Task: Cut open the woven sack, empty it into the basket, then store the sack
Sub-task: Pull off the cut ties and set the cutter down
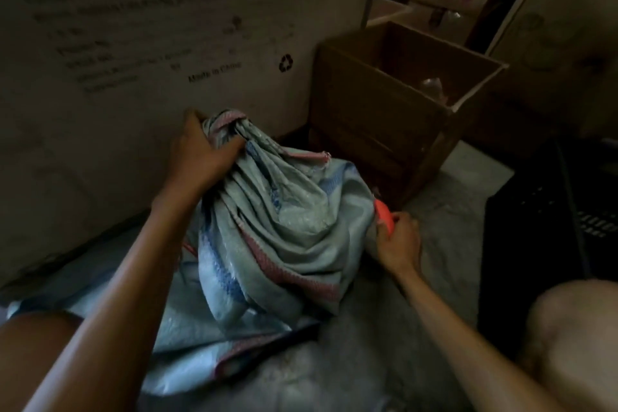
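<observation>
Sack (281, 227): pale woven plastic, crinkled, red and blue stripes — bunched neck uppermost, resting on the floor before the cardboard box (378, 117).
Left hand (204, 154): fingers closed round the neck.
Right hand (398, 237): gripping an orange cutter (384, 215) — against the sack's right side.
Basket (548, 227): dark, perforated, at right.

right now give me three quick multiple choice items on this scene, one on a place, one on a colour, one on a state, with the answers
1. Where is the open brown cardboard box?
A. behind and right of the pale blue woven sack
B. on top of the sack
C. left of the sack

2. What colour is the small tool in the right hand?
A. green
B. orange-red
C. black

3. What state is the sack's top in?
A. cut wide open
B. bunched and gripped by the left hand
C. folded flat

Answers: 1 A, the box stands past the sack's right side; 2 B, an orange-red handle shows above the fingers; 3 B, the left hand clutches the gathered neck.
</observation>
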A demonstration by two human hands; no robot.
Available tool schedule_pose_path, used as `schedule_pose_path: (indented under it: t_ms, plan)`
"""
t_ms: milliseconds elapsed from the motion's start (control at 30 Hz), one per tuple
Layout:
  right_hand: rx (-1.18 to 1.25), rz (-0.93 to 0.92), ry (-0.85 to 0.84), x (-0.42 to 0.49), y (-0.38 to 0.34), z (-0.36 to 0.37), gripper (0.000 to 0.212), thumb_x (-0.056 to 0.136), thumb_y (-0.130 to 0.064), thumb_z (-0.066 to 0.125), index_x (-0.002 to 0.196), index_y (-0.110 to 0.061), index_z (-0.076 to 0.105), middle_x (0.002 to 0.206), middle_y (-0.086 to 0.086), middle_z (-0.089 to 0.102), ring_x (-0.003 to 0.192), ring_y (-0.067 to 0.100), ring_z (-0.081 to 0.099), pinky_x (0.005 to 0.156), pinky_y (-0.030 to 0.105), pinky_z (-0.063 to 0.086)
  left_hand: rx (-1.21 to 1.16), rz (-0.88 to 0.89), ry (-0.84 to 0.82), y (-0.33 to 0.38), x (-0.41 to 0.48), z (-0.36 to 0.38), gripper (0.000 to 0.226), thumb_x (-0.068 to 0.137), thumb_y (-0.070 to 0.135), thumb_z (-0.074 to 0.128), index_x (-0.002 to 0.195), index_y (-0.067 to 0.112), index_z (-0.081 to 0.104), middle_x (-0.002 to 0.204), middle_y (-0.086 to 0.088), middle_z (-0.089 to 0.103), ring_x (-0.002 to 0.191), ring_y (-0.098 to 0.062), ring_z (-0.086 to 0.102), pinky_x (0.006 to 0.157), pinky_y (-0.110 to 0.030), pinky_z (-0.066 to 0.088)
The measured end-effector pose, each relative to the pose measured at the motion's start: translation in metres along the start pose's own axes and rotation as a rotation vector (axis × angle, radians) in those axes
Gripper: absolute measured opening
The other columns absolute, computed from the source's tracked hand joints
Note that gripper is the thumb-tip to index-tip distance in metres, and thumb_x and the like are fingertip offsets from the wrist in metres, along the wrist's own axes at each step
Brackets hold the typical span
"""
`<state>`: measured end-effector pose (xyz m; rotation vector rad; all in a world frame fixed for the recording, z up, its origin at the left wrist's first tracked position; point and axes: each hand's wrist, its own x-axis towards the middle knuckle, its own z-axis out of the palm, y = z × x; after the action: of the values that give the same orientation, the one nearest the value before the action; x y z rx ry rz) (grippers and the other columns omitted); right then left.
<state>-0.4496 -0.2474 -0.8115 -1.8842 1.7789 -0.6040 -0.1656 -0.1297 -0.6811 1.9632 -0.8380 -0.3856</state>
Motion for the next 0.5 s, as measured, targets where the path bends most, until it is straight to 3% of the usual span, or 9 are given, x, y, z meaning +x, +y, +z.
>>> schedule_pose_path:
  t_ms: [67,133,333,433,500]
  plan:
    - [-0.103,0.064,-0.012,-0.016,0.037,0.016,0.036,0.094,-0.020,0.056,0.122,0.003,0.056,0.124,0.028,0.057,0.115,0.041,0.055,0.096,0.040,0.042,0.013,-0.038,0.028,0.002,0.000,0.007,0.089,0.069,0.062,0.069,0.139,0.015,0.043,0.143,-0.013,0.052,0.131,-0.033,0.052,0.110,-0.047,0.044]
    - [-0.249,0.117,-0.082,-0.034,0.068,0.030,0.037,0.096,-0.025,0.054,0.120,0.002,0.056,0.125,0.027,0.058,0.116,0.040,0.056,0.095,0.041,0.044,0.083,-0.048,0.041,0.003,0.000,0.015,0.082,0.073,0.058,0.073,0.133,0.009,0.047,0.144,-0.019,0.046,0.132,-0.036,0.046,0.109,-0.043,0.042]
    - [-0.505,0.107,-0.249,-0.084,0.112,0.062,0.037,0.093,-0.038,0.053,0.119,-0.010,0.054,0.123,0.015,0.059,0.115,0.033,0.058,0.091,0.037,0.047,0.263,0.029,0.068,0.000,0.000,0.032,0.071,0.075,0.046,0.081,0.123,-0.001,0.059,0.124,-0.022,0.063,0.111,-0.039,0.061,0.080,-0.039,0.047]
    - [-0.480,0.192,-0.153,-0.082,0.103,0.064,0.041,0.089,-0.042,0.059,0.117,-0.012,0.058,0.126,0.015,0.055,0.120,0.034,0.050,0.097,0.041,0.042,0.330,0.069,0.087,-0.001,-0.001,0.033,0.070,0.072,0.054,0.081,0.111,-0.002,0.065,0.112,-0.023,0.067,0.101,-0.039,0.065,0.075,-0.041,0.049]
    - [-0.199,0.308,0.042,-0.066,0.081,0.055,0.039,0.087,-0.036,0.062,0.118,-0.012,0.062,0.127,0.019,0.054,0.122,0.038,0.045,0.100,0.045,0.040,0.319,0.091,0.101,-0.001,-0.002,0.033,0.066,0.073,0.052,0.082,0.109,-0.001,0.066,0.111,-0.023,0.069,0.101,-0.038,0.066,0.074,-0.040,0.049]
